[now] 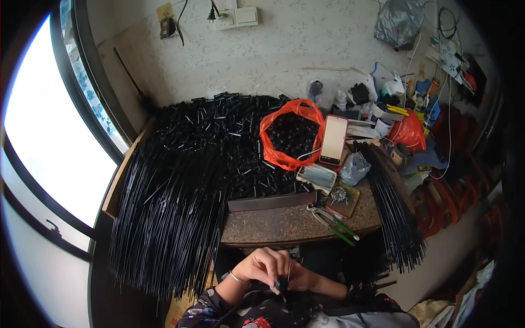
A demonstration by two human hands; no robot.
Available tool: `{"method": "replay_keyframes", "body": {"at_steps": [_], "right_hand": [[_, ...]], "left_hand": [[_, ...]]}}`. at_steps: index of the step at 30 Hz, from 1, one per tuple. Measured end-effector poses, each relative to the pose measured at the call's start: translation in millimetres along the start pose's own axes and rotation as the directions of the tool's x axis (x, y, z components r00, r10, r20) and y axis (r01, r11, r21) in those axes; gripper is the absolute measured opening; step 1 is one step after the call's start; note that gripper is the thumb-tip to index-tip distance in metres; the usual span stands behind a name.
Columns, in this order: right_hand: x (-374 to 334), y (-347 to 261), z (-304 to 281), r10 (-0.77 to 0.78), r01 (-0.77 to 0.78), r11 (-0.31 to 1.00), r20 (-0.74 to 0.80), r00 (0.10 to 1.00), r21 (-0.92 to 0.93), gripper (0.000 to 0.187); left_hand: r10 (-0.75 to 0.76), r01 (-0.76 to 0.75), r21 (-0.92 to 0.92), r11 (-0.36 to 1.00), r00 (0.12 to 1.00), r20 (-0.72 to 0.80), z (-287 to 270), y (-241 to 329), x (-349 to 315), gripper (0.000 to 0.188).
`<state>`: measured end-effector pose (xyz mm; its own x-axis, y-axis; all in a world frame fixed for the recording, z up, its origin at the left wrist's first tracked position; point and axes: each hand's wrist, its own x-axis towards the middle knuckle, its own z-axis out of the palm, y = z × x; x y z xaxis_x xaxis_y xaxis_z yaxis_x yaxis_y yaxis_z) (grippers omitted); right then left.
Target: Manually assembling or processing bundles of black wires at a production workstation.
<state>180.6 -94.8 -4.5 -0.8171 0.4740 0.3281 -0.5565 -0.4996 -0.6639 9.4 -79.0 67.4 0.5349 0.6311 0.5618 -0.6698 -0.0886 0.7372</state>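
Close to my body, below the table's front edge, my two hands meet. My left hand (263,267), with a bracelet at the wrist, is closed with its fingertips on a small dark part (281,283). Against it my right hand (302,277) is closed too, its fingers partly hidden behind the part and the left hand. A thin straight piece (290,269) sticks up between the hands; I cannot tell which hand grips it. Nearest on the table are green-handled pliers (332,224), lying slightly open near the front edge.
Long thin black rods (164,218) overhang the table's left, more (391,213) its right. Behind lie a heap of short black tubes (219,120), a red bag (273,158) of black parts, a propped phone (333,139) and a tray of small metal pieces (350,205). A dark bar (270,201) edges the heap.
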Motion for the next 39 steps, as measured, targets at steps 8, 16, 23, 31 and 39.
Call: {"method": "replay_keyframes", "body": {"at_steps": [8,16,23,31,39], "right_hand": [[34,-18,11,-0.441,0.242,0.891,-0.602,0.665,-0.384,0.020],[43,-33,35,-0.631,-0.048,0.476,-0.379,0.677,-0.878,0.019],[39,-52,16,-0.105,-0.063,0.929,-0.423,0.900,-0.365,0.023],[54,-63,0,0.134,-0.233,0.844,-0.230,0.964,-0.483,0.027],[57,-59,-1,-0.108,-0.195,0.835,-0.499,0.860,-0.515,0.023]], "left_hand": [[0.050,0.067,0.196,0.978,0.840,-0.540,8,2,4,0.089],[0.125,0.340,0.656,0.674,0.822,-0.555,15,19,10,0.038],[-0.017,0.159,0.620,0.768,0.974,-0.227,-12,40,10,0.032],[-0.078,0.117,0.394,0.912,0.990,-0.115,-16,42,13,0.038],[-0.132,0.328,0.184,0.927,0.741,-0.659,-13,27,-4,0.028]]}}
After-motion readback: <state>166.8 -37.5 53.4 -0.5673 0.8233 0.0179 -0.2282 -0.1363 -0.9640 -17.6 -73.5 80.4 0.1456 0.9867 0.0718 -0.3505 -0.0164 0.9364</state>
